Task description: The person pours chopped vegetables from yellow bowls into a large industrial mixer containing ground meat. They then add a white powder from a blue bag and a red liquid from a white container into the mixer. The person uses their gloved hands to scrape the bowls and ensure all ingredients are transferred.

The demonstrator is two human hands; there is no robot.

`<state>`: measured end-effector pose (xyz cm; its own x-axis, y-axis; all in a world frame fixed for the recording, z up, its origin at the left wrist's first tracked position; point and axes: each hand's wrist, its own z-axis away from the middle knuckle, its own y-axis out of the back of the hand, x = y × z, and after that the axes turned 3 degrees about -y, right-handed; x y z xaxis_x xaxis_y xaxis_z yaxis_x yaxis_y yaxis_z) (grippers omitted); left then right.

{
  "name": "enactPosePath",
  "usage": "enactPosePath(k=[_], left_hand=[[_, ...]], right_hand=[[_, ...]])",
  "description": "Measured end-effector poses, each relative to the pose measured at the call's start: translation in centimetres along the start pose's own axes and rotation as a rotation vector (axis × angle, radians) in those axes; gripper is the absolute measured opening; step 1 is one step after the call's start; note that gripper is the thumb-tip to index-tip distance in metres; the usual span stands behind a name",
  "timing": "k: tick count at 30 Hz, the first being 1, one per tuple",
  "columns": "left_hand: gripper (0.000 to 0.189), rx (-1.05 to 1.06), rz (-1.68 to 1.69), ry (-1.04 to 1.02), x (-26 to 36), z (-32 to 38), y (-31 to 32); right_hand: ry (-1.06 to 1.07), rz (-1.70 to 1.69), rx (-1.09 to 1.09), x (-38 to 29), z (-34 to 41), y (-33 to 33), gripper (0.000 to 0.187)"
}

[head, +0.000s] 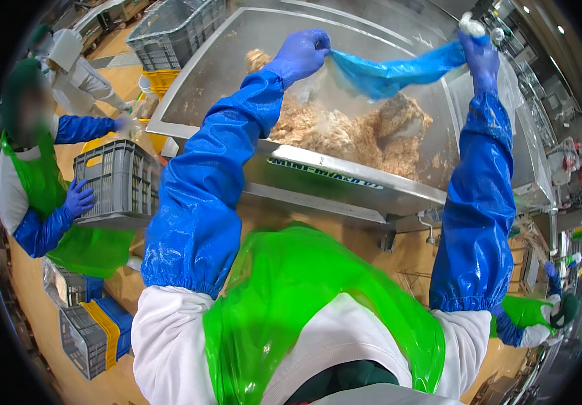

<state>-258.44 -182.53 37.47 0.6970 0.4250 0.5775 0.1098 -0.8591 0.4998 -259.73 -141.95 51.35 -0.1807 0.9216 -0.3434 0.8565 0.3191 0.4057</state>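
Note:
A crumpled blue plastic bag or sheet (397, 76) hangs between my raised hands, over a stainless steel trough (169, 114). Its left end is pinched in my left hand (301, 55), in a purple-blue glove. My right hand (479, 61), gloved alike, grips the other end higher up. A white bunched thing (472, 24) shows at the top of my right fist; I cannot tell what it is. Below the plastic lies a heap of pale brown, shredded, meat-like food (341, 131). Haze or steam blurs part of the heap.
At left a co-worker (32, 167) in a green apron holds a grey plastic crate (116, 185). Another grey crate (177, 38) stands beyond the trough's left edge. Stacked crates (88, 334) sit on the floor. Another person (529, 316) is at far right.

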Motion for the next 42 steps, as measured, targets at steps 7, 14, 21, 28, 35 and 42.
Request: enactPosePath(k=[7,14,21,28,35,42], left_hand=[[0.018,-0.055,-0.025,0.001,2.0,-1.5,3.6],[0.02,0.026,0.06,-0.022,3.8,-1.6,4.4],[0.019,0.23,-0.06,-0.07,2.9,-1.1,3.9],[0.014,0.298,-0.066,-0.164,2.8,-0.3,4.1],[0.012,0.321,-0.183,-0.254,-2.0,0.5,2.0],[0.014,0.272,-0.101,-0.11,1.8,2.3,2.2]], right_hand=[[-0.261,-0.259,-0.105,-3.3,2.2,1.7,0.033],[-0.101,-0.274,0.084,-2.3,1.0,0.1,0.036],[-0.469,-0.466,0.057,-4.6,1.4,0.6,0.027],[-0.43,-0.878,0.179,-6.8,1.9,1.7,0.032],[-0.074,-0.642,0.28,-3.5,2.0,-4.0,0.032],[-0.014,-0.269,0.226,-1.5,4.6,-4.5,0.032]])
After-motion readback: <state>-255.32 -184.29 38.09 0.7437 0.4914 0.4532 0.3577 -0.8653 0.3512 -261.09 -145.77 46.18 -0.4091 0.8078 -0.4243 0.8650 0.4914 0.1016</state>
